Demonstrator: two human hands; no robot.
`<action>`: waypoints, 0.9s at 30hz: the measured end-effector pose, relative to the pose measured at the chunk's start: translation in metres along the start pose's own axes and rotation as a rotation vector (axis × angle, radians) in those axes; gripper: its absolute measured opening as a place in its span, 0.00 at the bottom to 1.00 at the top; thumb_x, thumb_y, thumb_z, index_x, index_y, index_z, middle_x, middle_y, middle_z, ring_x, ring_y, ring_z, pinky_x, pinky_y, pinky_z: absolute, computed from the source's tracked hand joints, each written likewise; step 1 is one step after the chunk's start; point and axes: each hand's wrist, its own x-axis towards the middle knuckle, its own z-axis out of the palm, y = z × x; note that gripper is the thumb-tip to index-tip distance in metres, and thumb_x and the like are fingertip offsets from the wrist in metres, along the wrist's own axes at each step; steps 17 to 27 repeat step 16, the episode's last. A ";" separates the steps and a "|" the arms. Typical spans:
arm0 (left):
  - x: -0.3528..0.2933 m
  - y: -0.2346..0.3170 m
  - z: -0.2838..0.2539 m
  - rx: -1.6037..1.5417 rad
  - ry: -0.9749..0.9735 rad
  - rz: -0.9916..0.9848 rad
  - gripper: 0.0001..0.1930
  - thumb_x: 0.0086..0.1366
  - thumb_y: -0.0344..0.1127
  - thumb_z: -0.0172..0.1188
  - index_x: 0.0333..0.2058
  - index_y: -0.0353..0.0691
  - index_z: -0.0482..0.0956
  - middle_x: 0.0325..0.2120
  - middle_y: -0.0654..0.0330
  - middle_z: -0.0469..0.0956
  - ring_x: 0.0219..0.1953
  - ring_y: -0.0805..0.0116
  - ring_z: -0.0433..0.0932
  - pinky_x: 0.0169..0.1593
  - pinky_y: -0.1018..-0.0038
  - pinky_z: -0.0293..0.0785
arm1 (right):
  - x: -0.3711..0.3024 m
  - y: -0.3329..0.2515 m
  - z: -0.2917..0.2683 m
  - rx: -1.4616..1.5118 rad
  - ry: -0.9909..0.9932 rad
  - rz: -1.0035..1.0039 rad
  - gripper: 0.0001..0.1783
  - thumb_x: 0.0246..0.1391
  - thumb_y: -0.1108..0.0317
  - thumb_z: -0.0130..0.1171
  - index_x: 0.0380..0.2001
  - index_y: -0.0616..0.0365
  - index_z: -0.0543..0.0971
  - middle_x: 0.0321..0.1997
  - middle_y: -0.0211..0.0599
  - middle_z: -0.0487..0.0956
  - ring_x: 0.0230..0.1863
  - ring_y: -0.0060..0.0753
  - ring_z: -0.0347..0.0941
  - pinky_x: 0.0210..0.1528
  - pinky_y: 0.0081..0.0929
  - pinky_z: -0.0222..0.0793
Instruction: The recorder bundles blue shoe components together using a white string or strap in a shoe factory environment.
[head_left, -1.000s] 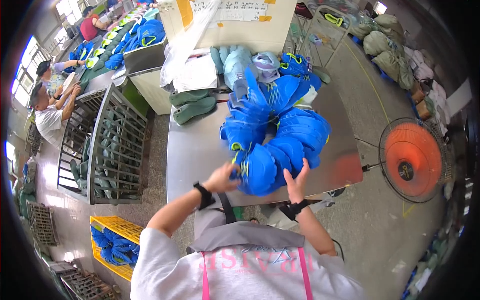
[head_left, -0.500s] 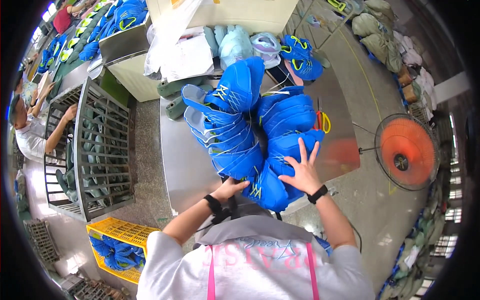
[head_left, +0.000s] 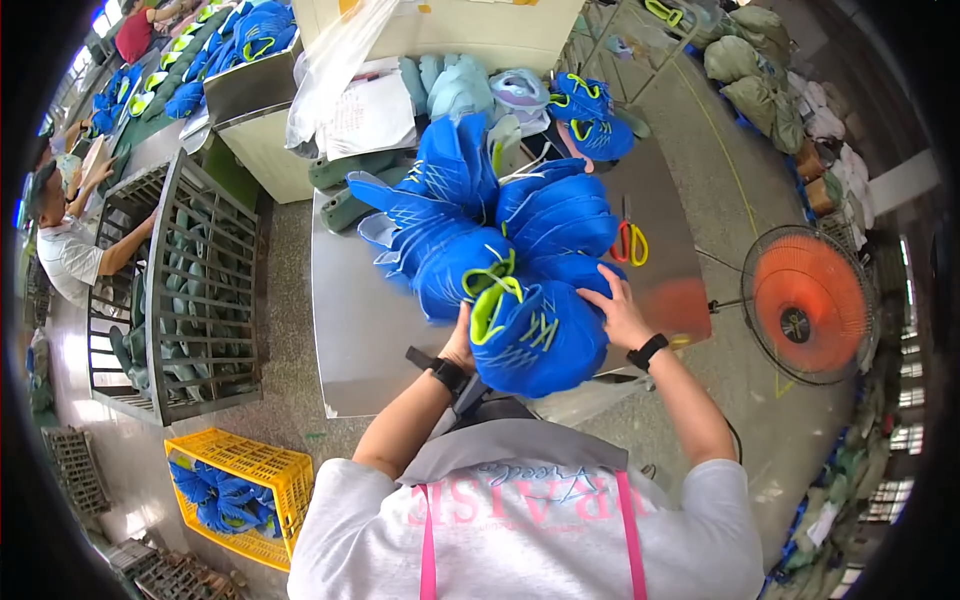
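A big heap of blue shoe uppers with lime-green trim [head_left: 490, 240] lies on the steel table [head_left: 350, 340]. My left hand [head_left: 462, 335] grips the near end of the heap from the left, just under a lime collar. My right hand [head_left: 620, 312] presses flat with spread fingers on the right side of the nearest upper [head_left: 535, 340]. Both wrists wear black bands. The heap is lifted and tipped toward me, and it hides the table beneath.
Red-handled scissors [head_left: 630, 243] lie on the table by my right hand. An orange floor fan [head_left: 805, 303] stands at the right. A yellow crate [head_left: 240, 490] of blue uppers sits lower left, beside a metal cage rack [head_left: 200, 290]. Another person [head_left: 70, 250] works far left.
The heap has been pulled closer to me and raised. My left hand moved up under the nearest upper; my right hand shifted right along its side.
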 end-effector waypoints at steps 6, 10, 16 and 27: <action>-0.028 0.048 -0.014 0.174 -0.305 0.079 0.36 0.62 0.64 0.27 0.59 0.44 0.55 0.57 0.56 0.60 0.57 0.59 0.60 0.61 0.62 0.54 | -0.031 -0.003 -0.018 0.737 -0.381 0.114 0.23 0.48 0.60 0.59 0.48 0.53 0.72 0.57 0.45 0.61 0.58 0.45 0.58 0.54 0.36 0.61; -0.057 0.057 0.044 0.422 -0.302 0.254 0.36 0.57 0.60 0.45 0.57 0.39 0.59 0.53 0.57 0.65 0.52 0.63 0.67 0.56 0.66 0.63 | -0.017 0.014 0.004 0.387 0.301 0.021 0.35 0.49 0.65 0.57 0.59 0.60 0.56 0.61 0.49 0.55 0.62 0.42 0.53 0.56 0.33 0.58; -0.073 0.063 0.146 0.666 -0.283 0.443 0.46 0.46 0.56 0.61 0.55 0.27 0.57 0.52 0.50 0.64 0.49 0.64 0.70 0.53 0.70 0.66 | 0.040 -0.022 0.095 0.383 0.056 -0.299 0.45 0.45 0.50 0.60 0.62 0.45 0.49 0.69 0.39 0.36 0.68 0.55 0.29 0.63 0.58 0.24; -0.073 0.063 0.146 0.666 -0.283 0.443 0.46 0.46 0.56 0.61 0.55 0.27 0.57 0.52 0.50 0.64 0.49 0.64 0.70 0.53 0.70 0.66 | 0.040 -0.022 0.095 0.383 0.056 -0.299 0.45 0.45 0.50 0.60 0.62 0.45 0.49 0.69 0.39 0.36 0.68 0.55 0.29 0.63 0.58 0.24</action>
